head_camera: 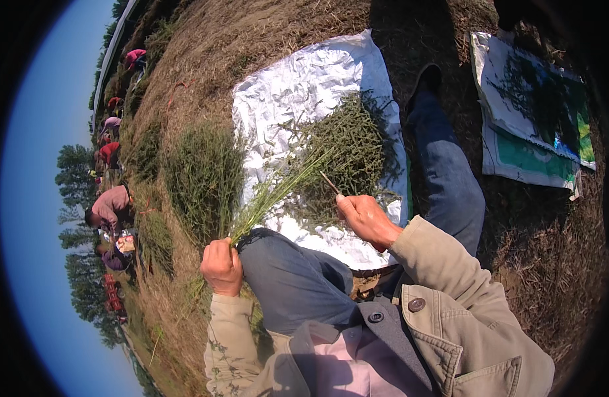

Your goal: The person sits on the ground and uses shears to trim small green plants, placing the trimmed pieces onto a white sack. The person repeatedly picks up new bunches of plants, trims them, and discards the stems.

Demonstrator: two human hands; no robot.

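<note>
My left hand [222, 268] is closed around the lower stems of a bundle of thin green plants [279, 191], which fans out up and to the right over a white woven sheet [304, 64]. My right hand [366, 221] grips a small tool with a thin pointed blade [329, 182]; its handle is hidden in the fist. The blade lies just right of the bundle, and whether it touches the stems I cannot tell. Beneath both, a heap of cut leafy green sprigs [354, 144] covers the sheet's middle and right side.
A standing clump of green plants [200, 173] borders the sheet's left side. My jean-clad legs [299, 278] flank its near end. Farther right, printed woven sacks [528, 154] lie on dry ground with dark sprigs on top. Several people work at the far left, one in a pink top [111, 203].
</note>
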